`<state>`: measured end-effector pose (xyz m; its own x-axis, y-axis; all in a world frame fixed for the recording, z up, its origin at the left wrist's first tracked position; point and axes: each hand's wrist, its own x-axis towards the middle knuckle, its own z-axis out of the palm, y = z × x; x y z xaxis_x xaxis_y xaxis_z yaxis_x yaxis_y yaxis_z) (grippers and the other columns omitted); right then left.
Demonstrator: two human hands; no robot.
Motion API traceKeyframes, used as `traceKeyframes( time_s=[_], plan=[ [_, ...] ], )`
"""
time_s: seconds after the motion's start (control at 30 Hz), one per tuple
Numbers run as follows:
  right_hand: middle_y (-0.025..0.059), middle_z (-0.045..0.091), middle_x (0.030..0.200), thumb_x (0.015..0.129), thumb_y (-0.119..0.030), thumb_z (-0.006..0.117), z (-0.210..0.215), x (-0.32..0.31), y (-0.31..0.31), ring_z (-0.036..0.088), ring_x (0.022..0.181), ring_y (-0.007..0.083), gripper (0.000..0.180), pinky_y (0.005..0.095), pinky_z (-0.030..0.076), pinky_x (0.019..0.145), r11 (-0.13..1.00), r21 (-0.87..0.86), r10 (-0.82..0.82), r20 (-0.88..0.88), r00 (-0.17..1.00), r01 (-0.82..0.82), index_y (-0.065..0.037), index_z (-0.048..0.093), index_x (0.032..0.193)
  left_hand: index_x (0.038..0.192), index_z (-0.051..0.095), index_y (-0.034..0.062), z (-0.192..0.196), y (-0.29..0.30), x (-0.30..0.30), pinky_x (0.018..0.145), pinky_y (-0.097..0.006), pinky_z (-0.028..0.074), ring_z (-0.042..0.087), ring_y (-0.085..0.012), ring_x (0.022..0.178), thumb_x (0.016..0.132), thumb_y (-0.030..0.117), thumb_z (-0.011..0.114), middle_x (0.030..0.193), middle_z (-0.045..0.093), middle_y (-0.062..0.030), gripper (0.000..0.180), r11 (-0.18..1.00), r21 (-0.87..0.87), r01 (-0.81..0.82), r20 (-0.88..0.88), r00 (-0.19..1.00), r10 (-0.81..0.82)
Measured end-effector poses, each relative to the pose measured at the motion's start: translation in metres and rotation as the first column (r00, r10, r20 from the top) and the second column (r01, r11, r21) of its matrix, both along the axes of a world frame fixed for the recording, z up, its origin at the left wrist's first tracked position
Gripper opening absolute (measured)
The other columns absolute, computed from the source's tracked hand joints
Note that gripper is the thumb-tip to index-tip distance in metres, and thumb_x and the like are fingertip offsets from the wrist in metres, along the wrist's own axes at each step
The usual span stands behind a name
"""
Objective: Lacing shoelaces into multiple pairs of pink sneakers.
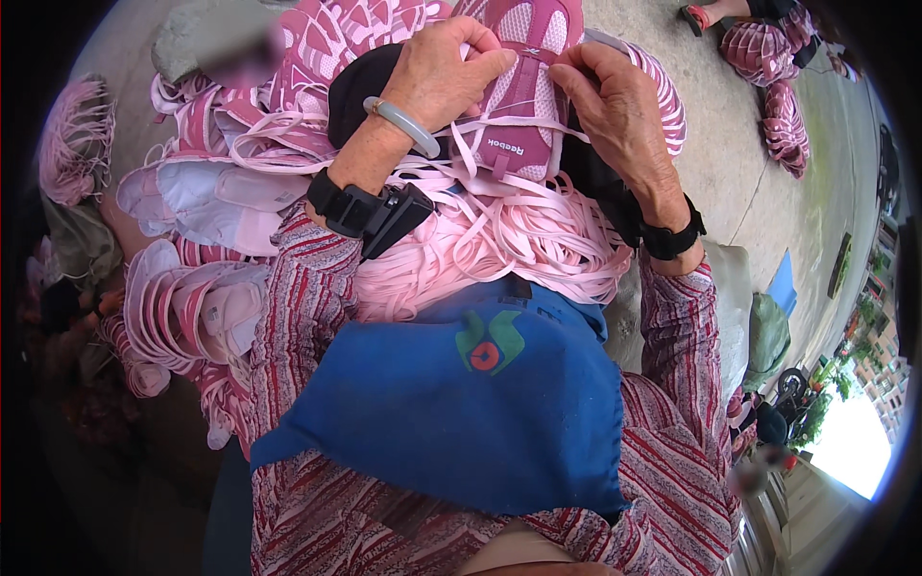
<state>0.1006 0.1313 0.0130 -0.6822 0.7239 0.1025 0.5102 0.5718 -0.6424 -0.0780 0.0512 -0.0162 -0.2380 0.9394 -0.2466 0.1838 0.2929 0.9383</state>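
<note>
1. Head view, far left: a bundle of pink uppers point(77, 144) with pale strips hanging over it lies near the dark rim; what lies below is too dark to make out.
2. Next, stacked pink-and-white uppers point(197, 312) sit beside the left sleeve. Whether any of these are laced cannot be told.
3. The left hand point(444, 79), with a pale bangle point(403, 125) at its wrist, has thumb and forefinger drawn together at the left edge of the shoe's throat. I cannot tell whether lace or shoe is between them.
4. Centre: a pink shoe upper point(519, 101) lies between the hands, toe away from the wearer and tongue toward the body. A pale pink lace point(523, 122) crosses its tongue. Lacing looks under way and unfinished, judging by that loose strand; the threaded holes are too small to count. Just below, a big heap of loose laces point(499, 240) lies over the blue apron point(451, 384), so plenty appears left.
5. The right hand point(619, 110) bends its fingers against the throat's right edge; their grip is hidden.
6. Right of it, more striped uppers point(663, 101) show behind the hand, and others point(788, 130) lie farther off on the ground.
</note>
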Motion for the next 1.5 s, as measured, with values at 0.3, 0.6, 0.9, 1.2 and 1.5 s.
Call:
traceKeyframes(
  time_s=[0.3, 0.6, 0.9, 1.2, 1.5],
  plan=[
    [0.0192, 0.061, 0.071, 0.084, -0.015, 0.063, 0.013, -0.007, 0.005, 0.062, 0.064, 0.0338, 0.016, 0.0381, 0.047, 0.059, 0.999, -0.047, 0.003, 0.059, 0.998, 0.0, 0.001, 0.062, 0.083, 0.088, 0.063, 0.0011, 0.004, 0.002, -0.003, 0.049, -0.025, 0.053, 0.065, -0.0145, 0.054, 0.083, 0.026, 0.067, 0.066, 0.064, -0.007, 0.026, 1.0, -0.019, 0.006, 0.031, 0.999, -0.005],
    [0.0183, 0.061, 0.068, 0.084, -0.015, 0.063, 0.013, -0.006, 0.005, 0.061, 0.06, 0.0307, 0.017, 0.0365, 0.046, 0.057, 0.998, -0.065, 0.025, 0.065, 0.998, -0.02, 0.002, 0.061, 0.083, 0.086, 0.061, 0.0015, 0.006, 0.002, 0.0, 0.05, -0.025, 0.052, 0.064, -0.0151, 0.053, 0.084, 0.026, 0.065, 0.067, 0.063, -0.0077, 0.025, 0.998, -0.055, 0.009, 0.006, 1.0, -0.009],
    [0.0168, 0.06, 0.066, 0.085, -0.016, 0.063, 0.017, -0.004, 0.006, 0.059, 0.058, 0.0263, 0.018, 0.0352, 0.046, 0.057, 0.976, -0.216, 0.006, 0.078, 0.997, 0.011, 0.002, 0.061, 0.084, 0.088, 0.057, 0.0011, 0.012, 0.001, 0.002, 0.045, -0.022, 0.051, 0.057, -0.0075, 0.05, 0.088, 0.024, 0.063, 0.061, 0.056, -0.0024, 0.024, 0.999, -0.04, 0.031, -0.074, 0.997, -0.034],
    [0.018, 0.06, 0.069, 0.084, -0.015, 0.062, 0.004, -0.009, 0.003, 0.059, 0.061, 0.0305, 0.017, 0.0358, 0.046, 0.058, 0.983, 0.16, 0.085, 0.056, 0.995, -0.093, 0.002, 0.061, 0.083, 0.088, 0.057, 0.0011, 0.022, 0.002, 0.003, 0.045, -0.023, 0.05, 0.06, -0.0101, 0.049, 0.088, 0.024, 0.063, 0.06, 0.059, -0.0047, 0.023, 0.996, -0.089, 0.027, -0.079, 0.996, -0.034],
    [0.0156, 0.061, 0.075, 0.085, -0.013, 0.062, -0.012, -0.009, -0.012, 0.061, 0.065, 0.0255, 0.014, 0.0326, 0.047, 0.061, 0.969, -0.241, -0.094, -0.143, 0.985, 0.058, 0.001, 0.062, 0.086, 0.089, 0.056, 0.0022, 0.038, 0.003, 0.003, 0.043, -0.023, 0.047, 0.061, -0.0117, 0.048, 0.088, 0.022, 0.062, 0.061, 0.062, -0.0063, 0.021, 0.965, -0.254, 0.072, -0.052, 0.995, -0.088]
  ],
)
